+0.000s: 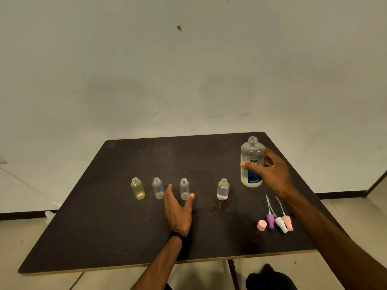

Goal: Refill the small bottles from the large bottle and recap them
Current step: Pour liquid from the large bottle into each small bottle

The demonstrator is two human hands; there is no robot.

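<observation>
**Right hand on large bottle, left hand open by the small bottles**

Right hand point(270, 172) grips the large bottle point(252, 162) at mid-body: thumb across the front label, other fingers point(269, 162) curled round the far side. Bottle stands upright on the counter point(104, 216) at the far right, cap off, neck open. Clear liquid inside; exact level hard to read.

Left hand point(178, 208) lies flat and low over the counter, fingers straight and spread, holding nothing. Thumb tip sits just beside the base of the third small bottle point(184, 189); one fingertip reaches up between the second small bottle point(158, 188) and the third. Cannot tell if it touches either. Black band point(178, 234) on the left wrist.

Four small bottles stand upright in a row mid-counter, all uncapped:
- yellow-tinted bottle point(138, 188), far left
- second and third, both clear, look empty
- purple-tinted bottle point(223, 189), far right of the row, nearest the large bottle, some liquid at the bottom

Caps lie together on the near right of the counter, under the right forearm: pink cap point(261, 225) on its own, then purple spray top point(270, 220), white spray top point(281, 224) and pink spray top point(287, 222) side by side, dip tubes pointing away towards the large bottle.

Counter is dark, near edge shows a pale rim. Pale wall point(188, 70) behind.
</observation>
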